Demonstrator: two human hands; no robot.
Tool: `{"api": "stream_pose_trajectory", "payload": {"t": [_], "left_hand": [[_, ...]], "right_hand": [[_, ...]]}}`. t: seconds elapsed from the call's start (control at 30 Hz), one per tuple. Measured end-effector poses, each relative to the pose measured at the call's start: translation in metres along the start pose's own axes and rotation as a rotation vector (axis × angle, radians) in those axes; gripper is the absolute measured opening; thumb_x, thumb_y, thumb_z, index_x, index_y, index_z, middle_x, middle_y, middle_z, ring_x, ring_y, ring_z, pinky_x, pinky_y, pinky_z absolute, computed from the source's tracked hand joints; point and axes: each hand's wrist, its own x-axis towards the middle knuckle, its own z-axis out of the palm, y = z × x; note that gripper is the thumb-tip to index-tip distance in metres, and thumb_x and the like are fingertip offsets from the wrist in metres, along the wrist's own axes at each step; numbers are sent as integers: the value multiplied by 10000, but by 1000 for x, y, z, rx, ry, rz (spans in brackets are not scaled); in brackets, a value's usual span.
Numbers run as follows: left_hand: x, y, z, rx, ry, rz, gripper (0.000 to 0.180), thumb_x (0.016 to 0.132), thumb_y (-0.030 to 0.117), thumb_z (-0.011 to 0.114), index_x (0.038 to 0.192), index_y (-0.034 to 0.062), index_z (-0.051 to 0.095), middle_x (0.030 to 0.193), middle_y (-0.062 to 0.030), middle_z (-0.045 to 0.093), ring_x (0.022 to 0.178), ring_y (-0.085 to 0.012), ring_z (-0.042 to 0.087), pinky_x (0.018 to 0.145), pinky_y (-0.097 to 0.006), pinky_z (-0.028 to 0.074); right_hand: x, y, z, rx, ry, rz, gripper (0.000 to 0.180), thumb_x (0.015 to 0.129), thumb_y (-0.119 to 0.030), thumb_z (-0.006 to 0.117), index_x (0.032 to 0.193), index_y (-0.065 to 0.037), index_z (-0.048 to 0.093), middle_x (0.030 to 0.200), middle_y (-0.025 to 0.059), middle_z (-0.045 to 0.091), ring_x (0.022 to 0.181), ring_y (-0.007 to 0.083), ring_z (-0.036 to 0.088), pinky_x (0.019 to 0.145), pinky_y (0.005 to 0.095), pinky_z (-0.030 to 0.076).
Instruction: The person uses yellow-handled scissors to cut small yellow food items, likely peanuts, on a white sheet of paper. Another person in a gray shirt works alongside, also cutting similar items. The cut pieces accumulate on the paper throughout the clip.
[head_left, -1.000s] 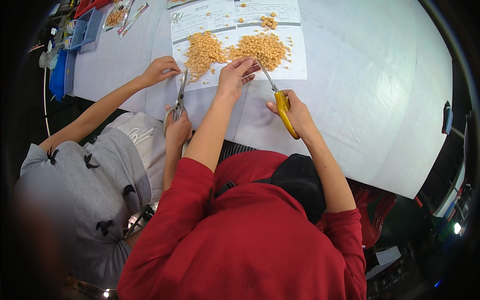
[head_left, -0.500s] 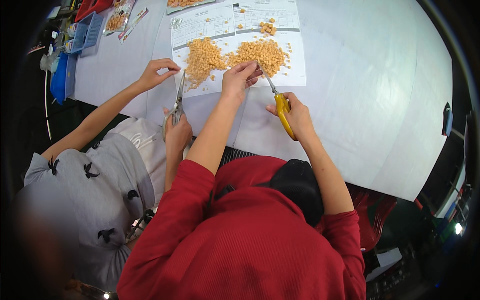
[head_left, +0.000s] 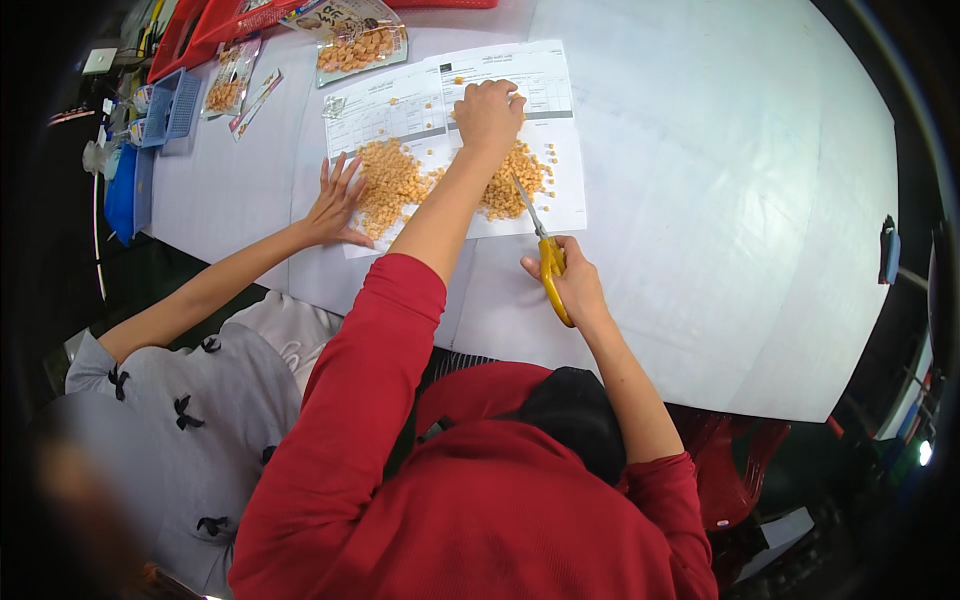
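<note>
Two heaps of small orange-yellow pellets (head_left: 400, 180) lie on the white printed paper sheets (head_left: 560, 205) in the upper middle of the frame, spread flat on the white table (head_left: 720, 180). The person's left hand (head_left: 487, 112), at the end of a red sleeve, reaches to the upper part of the right-hand heap with its fingers curled down onto the pellets; whether it pinches any cannot be told from above. The right hand (head_left: 570, 290), lower and just right of centre, is closed around the yellow plastic handles of a pair of scissors (head_left: 541, 250), whose thin metal blades point up and left, the tips touching the lower edge of the same heap.

A co-worker's hand (head_left: 335, 205) (grey sleeve, coming in from the left) rests with fingers fanned out on the left edge of the paper, just beside the left-hand heap.

The blades sit close under the outstretched left forearm, so a sudden move of either arm could bring skin against metal. The pellets are loose and some already lie scattered over the sheets; a sweep of a wrist or a tug on the paper could roll them off onto the table. An opened clear snack bag (head_left: 362, 42) at the top of the frame is well apart from the hands.
</note>
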Motion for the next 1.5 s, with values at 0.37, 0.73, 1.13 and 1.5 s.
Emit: {"api": "stream_pose_trajectory", "payload": {"t": [0.37,0.73,1.13,1.5], "left_hand": [[-40,28,-38,-1085,-234,-441,209,819,87,697,993,-16,644,910,-95,668,874,-162,656,717,-262,537],[-215,-49,-91,-1487,-200,-879,237,879,-14,601,1114,-44,608,1050,-102,638,948,-185,628,868,-289,542],[-261,-82,-96,-1526,-95,-847,196,848,-42,622,1044,-49,640,1022,-119,651,909,-200,644,843,-308,557],[-281,-110,-71,-1349,-133,-999,218,857,10,645,1057,-71,620,992,-140,661,885,-217,663,813,-307,568]], "right_hand": [[-18,19,-20,82,84,-68,706,768,-499,724,1202,2,483,944,213,663,894,357,650,777,412,504],[-87,18,63,-195,73,-209,691,752,-492,732,1180,-10,483,1063,183,616,960,338,615,781,424,494],[-107,26,106,-245,90,-282,652,739,-505,735,1109,-13,518,929,189,648,846,357,641,698,433,501],[-90,47,137,-381,13,-223,665,739,-593,688,1031,-12,553,779,209,667,736,378,660,633,451,508]]}}
